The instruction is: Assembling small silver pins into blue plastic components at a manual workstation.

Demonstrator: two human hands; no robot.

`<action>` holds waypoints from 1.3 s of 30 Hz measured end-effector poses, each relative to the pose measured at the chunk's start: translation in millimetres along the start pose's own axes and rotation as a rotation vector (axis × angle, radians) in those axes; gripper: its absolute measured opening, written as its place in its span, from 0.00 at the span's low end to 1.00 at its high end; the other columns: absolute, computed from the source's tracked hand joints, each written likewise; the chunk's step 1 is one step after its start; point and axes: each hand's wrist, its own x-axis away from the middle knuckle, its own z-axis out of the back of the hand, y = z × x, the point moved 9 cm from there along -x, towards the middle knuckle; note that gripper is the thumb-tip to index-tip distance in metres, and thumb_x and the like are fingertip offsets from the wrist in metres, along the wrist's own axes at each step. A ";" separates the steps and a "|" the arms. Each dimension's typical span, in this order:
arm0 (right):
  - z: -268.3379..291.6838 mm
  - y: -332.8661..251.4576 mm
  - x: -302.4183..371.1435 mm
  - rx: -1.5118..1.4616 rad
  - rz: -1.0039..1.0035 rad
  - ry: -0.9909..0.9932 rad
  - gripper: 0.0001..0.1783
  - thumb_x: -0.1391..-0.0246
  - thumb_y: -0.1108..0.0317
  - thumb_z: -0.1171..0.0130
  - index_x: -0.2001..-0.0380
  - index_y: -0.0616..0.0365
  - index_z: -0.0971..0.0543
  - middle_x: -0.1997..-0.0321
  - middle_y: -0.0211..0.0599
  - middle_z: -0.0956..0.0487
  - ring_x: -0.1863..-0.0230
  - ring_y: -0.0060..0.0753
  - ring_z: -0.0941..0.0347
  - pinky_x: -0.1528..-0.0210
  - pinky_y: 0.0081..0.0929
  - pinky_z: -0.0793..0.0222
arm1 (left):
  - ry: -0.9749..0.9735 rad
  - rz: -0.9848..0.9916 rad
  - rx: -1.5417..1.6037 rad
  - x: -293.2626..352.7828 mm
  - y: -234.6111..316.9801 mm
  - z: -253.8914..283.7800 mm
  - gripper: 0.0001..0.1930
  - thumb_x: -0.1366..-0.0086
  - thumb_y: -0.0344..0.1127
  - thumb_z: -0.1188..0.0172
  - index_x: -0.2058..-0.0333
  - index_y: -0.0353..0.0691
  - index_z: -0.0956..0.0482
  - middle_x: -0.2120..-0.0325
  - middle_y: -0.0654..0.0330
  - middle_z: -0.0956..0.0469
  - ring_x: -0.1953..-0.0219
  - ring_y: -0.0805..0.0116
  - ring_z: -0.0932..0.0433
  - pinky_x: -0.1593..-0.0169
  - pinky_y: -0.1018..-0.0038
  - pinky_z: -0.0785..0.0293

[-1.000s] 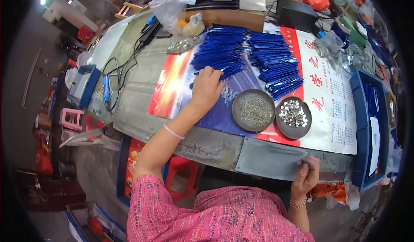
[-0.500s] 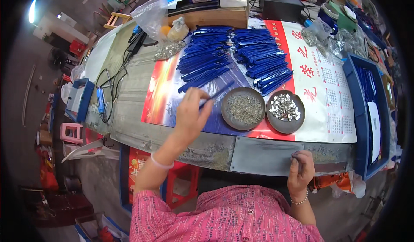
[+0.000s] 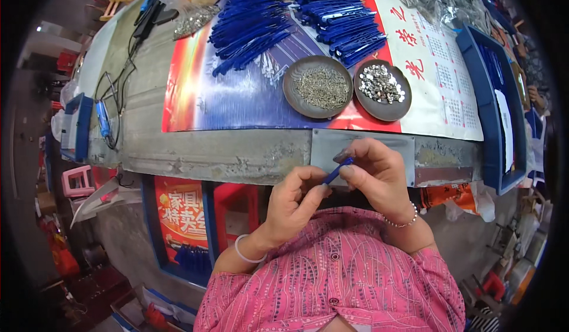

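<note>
Close in front of my body, a slim dark-blue plastic piece (image 3: pixel 336 172) is tilted up to the right between my two hands. My left hand (image 3: pixel 294 200) pinches its lower end between thumb and fingers. At its upper end, my right hand (image 3: pixel 379 172) closes thumb and forefinger on it. Beyond the hands stand two round dark dishes. The left dish (image 3: pixel 296 103) carries many tiny metal parts (image 3: pixel 322 87); small shiny metal discs (image 3: pixel 381 84) fill the right dish (image 3: pixel 379 111). Farther back, long blue pieces lie in a left pile (image 3: pixel 249 24) and a right pile (image 3: pixel 339 19).
A printed calendar sheet (image 3: pixel 446 77) covers part of the worn grey table (image 3: pixel 219 157). Blue trays stand at the right (image 3: pixel 495 119) and left (image 3: pixel 77 124). A blue pen-like tool (image 3: pixel 104 119) with a cord lies at left. Below are a blue bin (image 3: pixel 155 225) and a red stool (image 3: pixel 231 197).
My left hand has brought the blue piece from beside the piles back toward my body. My right hand has moved left from the table edge and now grips it too. The view has tilted down.
</note>
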 end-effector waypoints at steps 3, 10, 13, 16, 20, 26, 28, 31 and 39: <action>-16.2 2.5 4.2 0.253 0.069 -0.158 0.09 0.47 0.77 0.43 0.61 0.65 0.28 0.67 0.30 0.26 0.67 0.17 0.30 0.66 0.15 0.32 | 0.024 -0.051 0.152 2.6 3.7 -9.5 0.09 0.35 0.26 0.49 0.56 0.33 0.34 0.67 0.60 0.27 0.69 0.78 0.27 0.64 0.82 0.28; -5.5 -8.3 -4.4 0.149 0.026 0.040 0.09 0.45 0.75 0.46 0.61 0.65 0.27 0.66 0.32 0.26 0.65 0.17 0.30 0.66 0.15 0.33 | 0.007 0.024 0.226 -2.2 2.1 0.5 0.11 0.33 0.29 0.50 0.53 0.34 0.35 0.70 0.61 0.27 0.76 0.81 0.33 0.72 0.86 0.35; -7.5 -15.0 -12.4 0.325 0.047 -0.033 0.08 0.44 0.75 0.46 0.61 0.65 0.27 0.66 0.31 0.26 0.65 0.17 0.30 0.65 0.16 0.33 | -0.011 0.035 0.341 -3.5 -3.3 3.6 0.11 0.33 0.29 0.51 0.54 0.34 0.35 0.71 0.61 0.27 0.76 0.81 0.33 0.72 0.85 0.35; -10.2 -24.4 -28.3 0.553 0.145 -0.088 0.08 0.46 0.76 0.46 0.62 0.66 0.28 0.67 0.32 0.26 0.66 0.21 0.30 0.65 0.19 0.34 | -0.002 0.048 0.322 -2.4 -5.5 7.8 0.10 0.33 0.30 0.51 0.55 0.34 0.34 0.71 0.60 0.27 0.77 0.80 0.32 0.73 0.85 0.35; -12.6 -44.5 -65.8 1.082 0.337 -0.067 0.10 0.49 0.76 0.45 0.62 0.64 0.27 0.68 0.42 0.27 0.67 0.36 0.28 0.64 0.27 0.34 | 0.026 0.035 0.309 0.1 -0.6 10.6 0.09 0.33 0.30 0.51 0.56 0.34 0.34 0.71 0.60 0.28 0.77 0.80 0.32 0.75 0.85 0.34; -19.5 -20.4 -108.5 1.537 0.482 -0.197 0.07 0.50 0.71 0.45 0.67 0.60 0.28 0.69 0.43 0.28 0.64 0.48 0.31 0.61 0.40 0.39 | 0.042 0.058 0.582 -2.5 -3.4 20.0 0.07 0.32 0.31 0.51 0.57 0.37 0.34 0.72 0.58 0.28 0.78 0.76 0.31 0.78 0.83 0.35; -19.2 -16.7 -114.5 1.569 0.449 -0.204 0.07 0.50 0.71 0.45 0.68 0.60 0.29 0.70 0.43 0.28 0.65 0.48 0.31 0.61 0.40 0.40 | 0.042 0.144 0.764 -2.1 -8.5 19.8 0.07 0.31 0.33 0.53 0.57 0.40 0.34 0.73 0.58 0.29 0.80 0.75 0.31 0.80 0.83 0.37; -17.5 -14.4 -118.9 1.556 0.424 -0.213 0.05 0.50 0.71 0.46 0.70 0.60 0.29 0.70 0.42 0.28 0.65 0.48 0.31 0.61 0.41 0.40 | 0.031 0.207 0.858 -0.6 -13.5 20.6 0.07 0.31 0.35 0.54 0.57 0.42 0.33 0.74 0.58 0.30 0.81 0.75 0.33 0.81 0.83 0.39; -6.9 -28.0 -120.3 1.218 0.425 -0.155 0.08 0.50 0.70 0.43 0.73 0.64 0.29 0.74 0.46 0.28 0.71 0.49 0.31 0.69 0.37 0.37 | -0.048 0.268 0.965 -4.7 -19.6 15.9 0.07 0.31 0.36 0.53 0.59 0.40 0.32 0.73 0.59 0.29 0.81 0.75 0.32 0.80 0.81 0.38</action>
